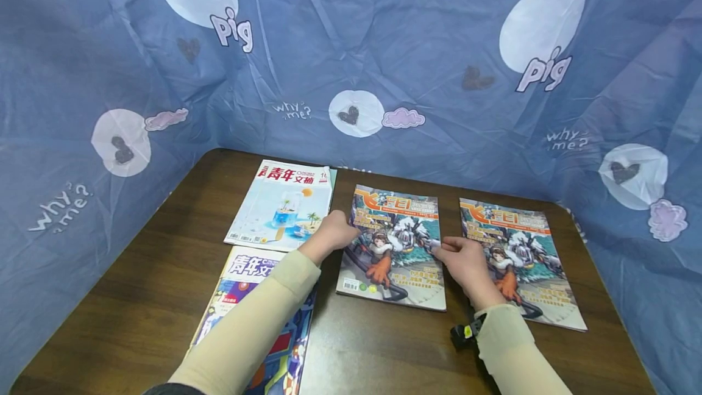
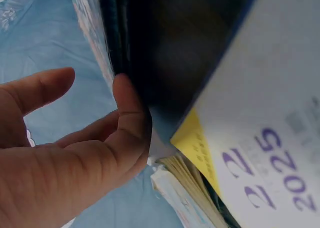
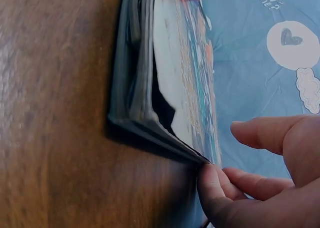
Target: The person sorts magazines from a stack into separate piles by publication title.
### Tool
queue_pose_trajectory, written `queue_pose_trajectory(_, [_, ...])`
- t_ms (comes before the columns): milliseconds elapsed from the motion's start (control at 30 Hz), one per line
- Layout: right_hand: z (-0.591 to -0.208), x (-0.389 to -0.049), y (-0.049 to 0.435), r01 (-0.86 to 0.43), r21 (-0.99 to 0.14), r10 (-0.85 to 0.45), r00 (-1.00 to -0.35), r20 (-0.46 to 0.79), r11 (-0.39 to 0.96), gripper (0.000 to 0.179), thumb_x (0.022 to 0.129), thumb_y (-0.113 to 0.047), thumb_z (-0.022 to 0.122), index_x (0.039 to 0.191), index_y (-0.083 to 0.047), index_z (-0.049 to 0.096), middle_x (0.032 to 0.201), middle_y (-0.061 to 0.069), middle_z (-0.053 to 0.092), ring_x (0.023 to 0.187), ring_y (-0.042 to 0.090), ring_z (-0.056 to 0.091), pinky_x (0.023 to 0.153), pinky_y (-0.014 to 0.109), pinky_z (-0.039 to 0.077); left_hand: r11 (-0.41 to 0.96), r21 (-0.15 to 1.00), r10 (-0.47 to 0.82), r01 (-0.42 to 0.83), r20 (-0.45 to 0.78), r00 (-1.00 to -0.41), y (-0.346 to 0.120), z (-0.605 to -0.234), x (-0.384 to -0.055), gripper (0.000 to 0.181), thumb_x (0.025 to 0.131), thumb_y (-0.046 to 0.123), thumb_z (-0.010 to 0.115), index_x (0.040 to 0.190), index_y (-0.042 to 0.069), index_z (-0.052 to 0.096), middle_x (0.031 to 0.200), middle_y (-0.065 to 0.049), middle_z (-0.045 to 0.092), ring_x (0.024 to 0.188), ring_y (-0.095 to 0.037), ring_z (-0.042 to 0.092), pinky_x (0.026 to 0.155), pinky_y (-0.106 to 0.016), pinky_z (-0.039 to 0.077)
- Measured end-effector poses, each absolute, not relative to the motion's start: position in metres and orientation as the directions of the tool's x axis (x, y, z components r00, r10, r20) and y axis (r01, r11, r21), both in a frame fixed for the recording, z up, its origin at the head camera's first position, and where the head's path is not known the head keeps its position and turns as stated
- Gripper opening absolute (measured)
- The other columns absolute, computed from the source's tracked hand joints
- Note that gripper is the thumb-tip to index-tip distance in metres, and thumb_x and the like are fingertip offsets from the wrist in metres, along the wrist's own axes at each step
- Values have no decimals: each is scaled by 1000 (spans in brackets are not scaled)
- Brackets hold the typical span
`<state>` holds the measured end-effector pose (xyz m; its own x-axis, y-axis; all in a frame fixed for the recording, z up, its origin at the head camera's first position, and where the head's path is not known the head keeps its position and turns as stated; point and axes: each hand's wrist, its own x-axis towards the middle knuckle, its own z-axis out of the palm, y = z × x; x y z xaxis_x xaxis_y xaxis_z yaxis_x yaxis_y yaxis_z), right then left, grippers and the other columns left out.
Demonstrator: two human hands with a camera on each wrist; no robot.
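A comic-cover magazine [image 1: 395,255] with orange lettering lies flat at the middle of the table. My left hand [image 1: 331,233] is at its left edge; in the left wrist view, fingertips touch the magazine's side [image 2: 92,35] while the thumb stands apart. At the opposite edge is my right hand [image 1: 466,264]. Its fingertips [image 3: 210,180] meet the magazine's lower corner in the right wrist view, the thumb raised away from the cover. Just right of that hand lies a second magazine [image 1: 526,279] with the same cover, partly behind the hand and wrist.
Pale blue magazines [image 1: 252,212] lie at the back left. Nearer, a colourful magazine [image 1: 280,346] is partly covered by my left sleeve. A black strap device [image 1: 465,334] sits at my right wrist. Blue printed cloth [image 1: 307,66] hangs behind the brown table [image 1: 137,279].
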<state>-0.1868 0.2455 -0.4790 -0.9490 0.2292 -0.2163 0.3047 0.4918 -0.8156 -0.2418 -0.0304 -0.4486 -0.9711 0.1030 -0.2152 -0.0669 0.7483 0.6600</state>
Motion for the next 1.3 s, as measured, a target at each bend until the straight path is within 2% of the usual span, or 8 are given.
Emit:
queue_pose_trajectory(133, [-480, -187, 244, 316, -807, 250, -944, -215, 499, 51, 97, -17, 69, 139, 8, 55, 131, 26, 61, 121, 38, 58, 97, 49, 50, 712, 696, 88, -86, -210, -974, -29, -448, -241, 27, 86, 16, 73, 93, -7, 64, 89, -17, 62, 80, -28, 57, 74, -41, 53])
queue_pose_trajectory(200, [-481, -187, 244, 321, -806, 256, -942, -217, 497, 50, 97, -17, 69, 139, 7, 55, 131, 25, 61, 122, 38, 58, 97, 49, 50, 683, 724, 76, -92, -196, -978, -28, -448, -241, 20, 85, 13, 73, 90, -3, 61, 87, -13, 59, 79, -27, 55, 72, -38, 51])
queue_pose_trajectory(367, [-482, -188, 244, 321, -813, 265, -941, -213, 487, 50, 97, -16, 69, 139, 8, 56, 131, 25, 61, 121, 37, 58, 97, 50, 50, 567, 811, 58, -142, -212, -976, -26, -449, -243, 24, 83, 1, 71, 104, -4, 61, 104, -17, 60, 89, -29, 62, 65, -36, 58])
queue_pose_trajectory(467, [-482, -188, 244, 318, -815, 263, -942, -211, 484, 50, 97, -17, 69, 139, 7, 56, 131, 25, 62, 121, 37, 58, 97, 49, 50, 468, 858, 42, -213, -263, -964, -26, -454, -246, 29, 83, -5, 68, 111, -9, 62, 108, -23, 60, 82, -33, 68, 53, -36, 59])
queue_pose_trajectory(533, [-482, -188, 244, 317, -816, 259, -942, -212, 484, 50, 97, -17, 69, 139, 7, 56, 131, 25, 62, 121, 37, 58, 97, 49, 50, 418, 874, 36, -249, -290, -956, -27, -458, -248, 29, 84, -8, 67, 113, -12, 64, 106, -23, 60, 75, -33, 69, 50, -35, 58])
queue_pose_trajectory(900, [-482, -189, 244, 324, -813, 254, -941, -224, 484, 50, 97, -17, 69, 139, 8, 56, 130, 25, 62, 120, 37, 59, 97, 49, 50, 324, 892, 61, -314, -351, -934, -31, -464, -248, 18, 91, -8, 66, 108, -8, 62, 95, -18, 60, 66, -26, 64, 55, -39, 59])
queue_pose_trajectory(1133, [-482, -188, 246, 325, -819, 233, -943, -239, 472, 51, 98, -17, 68, 140, 8, 54, 132, 26, 61, 122, 38, 57, 99, 50, 48, 189, 917, 80, -352, -371, -925, -37, -468, -245, 29, 95, -5, 64, 124, -5, 60, 99, -17, 65, 70, -24, 67, 60, -38, 59])
queue_pose_trajectory(1300, [-479, -187, 253, 316, -818, 203, -948, -247, 481, 54, 99, -20, 67, 143, 8, 51, 135, 27, 59, 125, 39, 55, 100, 52, 47, 79, 920, 112, -385, -392, -913, -36, -463, -240, 38, 97, -4, 61, 134, -4, 56, 94, -14, 64, 62, -18, 62, 55, -32, 56])
